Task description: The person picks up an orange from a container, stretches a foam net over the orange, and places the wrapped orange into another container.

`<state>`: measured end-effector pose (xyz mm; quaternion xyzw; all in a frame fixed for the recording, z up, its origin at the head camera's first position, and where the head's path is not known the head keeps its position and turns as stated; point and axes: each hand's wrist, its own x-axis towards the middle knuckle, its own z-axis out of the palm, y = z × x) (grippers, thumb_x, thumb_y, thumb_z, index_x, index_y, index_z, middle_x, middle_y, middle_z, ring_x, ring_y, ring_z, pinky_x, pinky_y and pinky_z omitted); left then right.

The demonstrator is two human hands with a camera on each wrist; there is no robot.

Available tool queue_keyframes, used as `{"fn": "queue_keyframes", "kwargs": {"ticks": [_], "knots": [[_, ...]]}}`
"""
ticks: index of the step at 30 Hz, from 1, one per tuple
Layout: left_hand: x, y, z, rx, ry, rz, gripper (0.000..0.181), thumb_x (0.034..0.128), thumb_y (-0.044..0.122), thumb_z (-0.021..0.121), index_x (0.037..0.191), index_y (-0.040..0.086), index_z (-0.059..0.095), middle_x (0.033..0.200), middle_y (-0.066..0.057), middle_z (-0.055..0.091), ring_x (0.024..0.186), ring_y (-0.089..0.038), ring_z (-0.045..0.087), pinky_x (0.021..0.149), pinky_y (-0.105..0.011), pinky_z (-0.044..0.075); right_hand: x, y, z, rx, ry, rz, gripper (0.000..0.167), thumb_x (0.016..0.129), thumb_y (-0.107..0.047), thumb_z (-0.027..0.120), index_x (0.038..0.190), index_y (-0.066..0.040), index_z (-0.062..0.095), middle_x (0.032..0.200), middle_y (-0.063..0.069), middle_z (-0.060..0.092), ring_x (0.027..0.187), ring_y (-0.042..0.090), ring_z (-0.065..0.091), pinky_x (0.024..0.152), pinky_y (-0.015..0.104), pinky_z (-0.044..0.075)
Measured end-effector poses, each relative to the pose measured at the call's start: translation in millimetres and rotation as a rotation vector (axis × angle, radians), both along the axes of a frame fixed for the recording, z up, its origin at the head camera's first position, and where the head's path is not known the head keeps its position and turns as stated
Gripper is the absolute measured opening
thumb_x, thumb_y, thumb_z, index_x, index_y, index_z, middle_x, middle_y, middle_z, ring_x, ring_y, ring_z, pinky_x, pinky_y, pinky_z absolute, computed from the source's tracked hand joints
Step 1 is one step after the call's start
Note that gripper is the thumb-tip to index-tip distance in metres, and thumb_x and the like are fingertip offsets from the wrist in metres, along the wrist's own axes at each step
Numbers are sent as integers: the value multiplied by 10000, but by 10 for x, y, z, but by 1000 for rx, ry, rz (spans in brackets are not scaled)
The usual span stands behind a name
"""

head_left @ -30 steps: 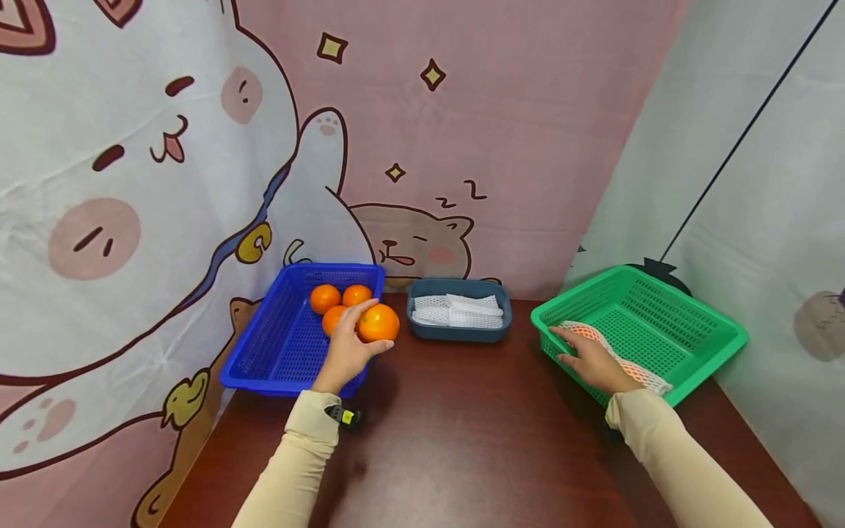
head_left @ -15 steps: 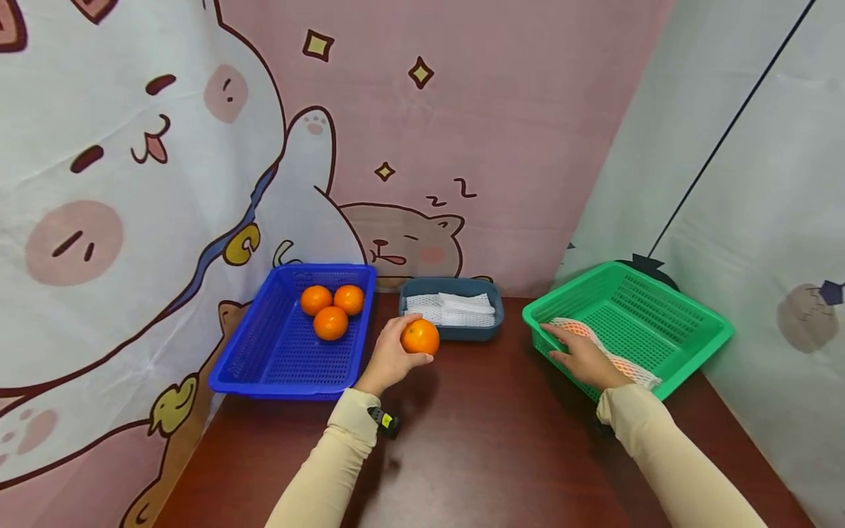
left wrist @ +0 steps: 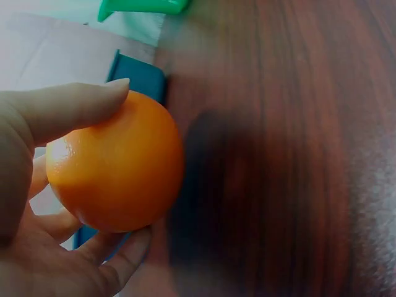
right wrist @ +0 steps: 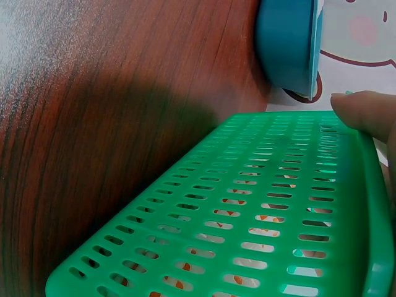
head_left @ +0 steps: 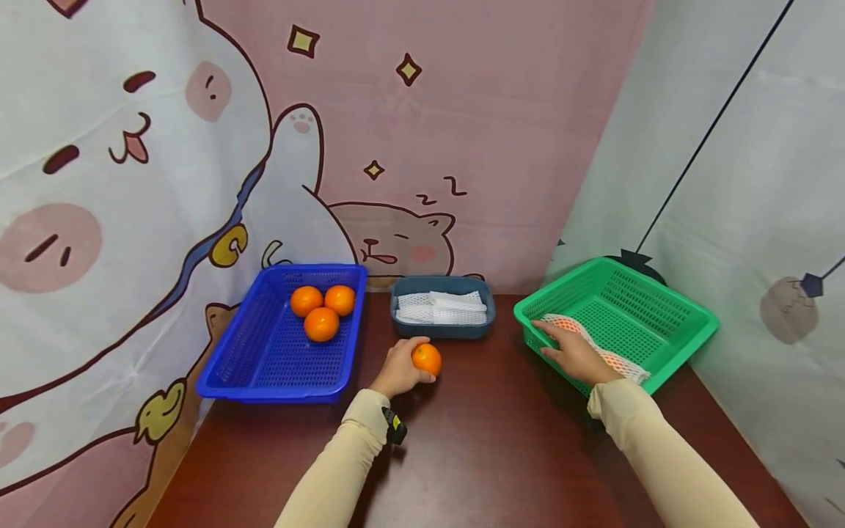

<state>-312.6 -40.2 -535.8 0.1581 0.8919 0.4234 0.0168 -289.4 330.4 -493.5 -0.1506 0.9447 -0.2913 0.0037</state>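
Note:
My left hand (head_left: 400, 369) holds an orange (head_left: 427, 360) low over the middle of the table. In the left wrist view, the thumb lies over one side of the orange (left wrist: 120, 164) and fingers curve under the other; whether the fruit touches the table I cannot tell. On the right, my right hand (head_left: 579, 353) rests at the near-left rim of a green basket (head_left: 686, 323), fingers extended. Beneath it lies fruit in white foam netting (head_left: 623, 363). The right wrist view shows the thumb (right wrist: 365, 111) at the basket rim; the other fingers are mostly hidden.
A blue basket (head_left: 264, 367) on the left contains several oranges (head_left: 321, 324). At the back centre stands a dark teal tray (head_left: 442, 332) with folded white foam nets (head_left: 455, 306). Behind the brown table (head_left: 488, 447) hangs a printed cloth.
My left hand has carried the orange from over the blue basket rightward and down towards the table. The right hand stays at the green basket. The head view has shifted slightly right.

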Motion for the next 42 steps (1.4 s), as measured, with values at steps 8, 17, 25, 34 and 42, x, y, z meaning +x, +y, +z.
{"fn": "queue_keyframes", "kwargs": {"ticks": [8, 17, 25, 34, 42], "knots": [[-5, 32, -60, 12, -13, 14, 775, 654, 137, 902, 1350, 118, 561, 1259, -167, 525, 1068, -381, 459, 857, -528, 440, 10, -13, 21, 0, 23, -3, 603, 938, -44, 618, 1487, -41, 369, 1455, 243, 408, 1271, 450, 433, 936, 595, 419], [23, 25, -97, -9, 1, 22, 802, 665, 156, 898, 1378, 120, 531, 1312, -167, 503, 1090, -374, 449, 888, -530, 425, 23, -34, 35, 5, 14, 2, 608, 940, -40, 612, 1494, -58, 364, 1456, 236, 411, 1283, 439, 425, 953, 595, 405], [28, 5, -96, -3, -2, 12, 809, 670, 161, 898, 1388, 134, 526, 1341, -148, 493, 1150, -379, 439, 957, -537, 392, 19, -14, 50, -2, 0, 15, 601, 953, -55, 599, 1500, -51, 348, 1481, 226, 381, 1285, 441, 426, 961, 583, 412], [86, -56, 48, -21, 53, 8, 787, 700, 172, 883, 1397, 145, 518, 1382, -125, 466, 1193, -357, 426, 992, -509, 386, -1, -7, 11, 12, -2, 6, 606, 954, -58, 599, 1504, -63, 344, 1472, 239, 388, 1292, 449, 410, 958, 603, 398], [216, -519, 416, -88, 276, -1, 638, 742, 186, 848, 1324, 131, 590, 1346, -111, 515, 1216, -326, 452, 1020, -482, 384, 14, -6, 46, 22, 6, 15, 603, 953, -70, 603, 1499, -50, 349, 1457, 252, 401, 1286, 456, 410, 952, 608, 397]]}}
